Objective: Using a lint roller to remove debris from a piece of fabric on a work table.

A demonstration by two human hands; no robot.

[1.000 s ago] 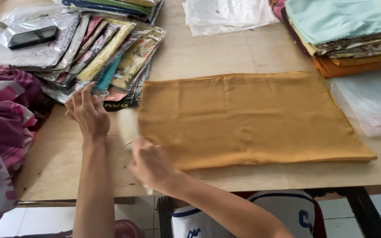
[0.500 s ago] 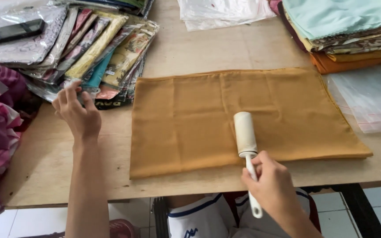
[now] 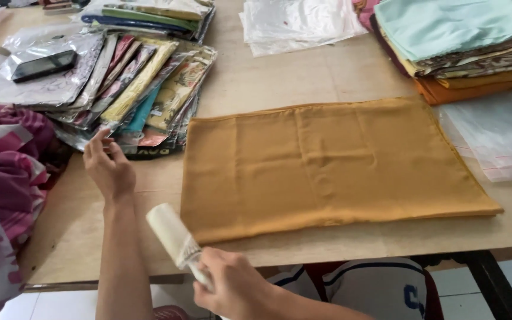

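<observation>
The right hand (image 3: 235,290) is closed around the handle of a white lint roller (image 3: 173,236), whose cylinder sticks up and away from the fist, tilted toward the left hand. The roller's head hovers just off the near left corner of the mustard cloth (image 3: 327,166), which lies flat on the wooden table (image 3: 280,77) and stretches away to the right of the grip; whether the roller touches the table or the cloth edge cannot be told. The left hand (image 3: 109,169) rests beyond the roller, fingers loosely spread and holding nothing, its fingertips at the edge of a fanned pile of packaged fabrics (image 3: 143,89) (clear wrappers, mixed colours). Further off, beyond the cloth, sit a stack of folded fabrics (image 3: 457,41) and some clear plastic bags (image 3: 499,136).
</observation>
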